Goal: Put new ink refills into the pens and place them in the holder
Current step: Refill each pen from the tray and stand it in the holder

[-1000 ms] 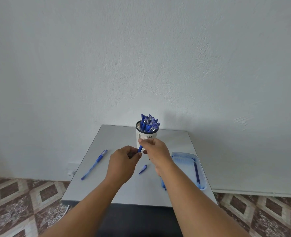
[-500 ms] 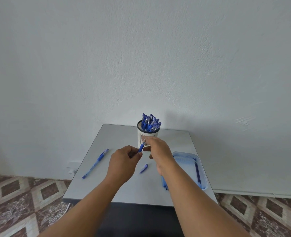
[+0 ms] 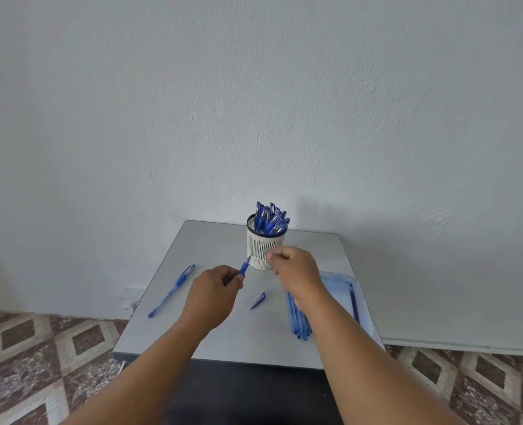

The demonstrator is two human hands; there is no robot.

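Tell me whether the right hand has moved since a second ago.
Yes. The right hand has drawn off to the right, away from the pen that the left hand grips, judged against the holder.

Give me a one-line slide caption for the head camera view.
Left hand grips a blue pen beside the white holder full of pens; right hand hovers near it.

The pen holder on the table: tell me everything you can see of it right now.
The pen holder is a white cylindrical cup with narrow vertical slots and a dark rim, plastic or metal by its look. It stands upright toward the back of the grey table, packed with capped blue pens leaning rightward. The right hand partly covers its lower right side; contact is unclear.
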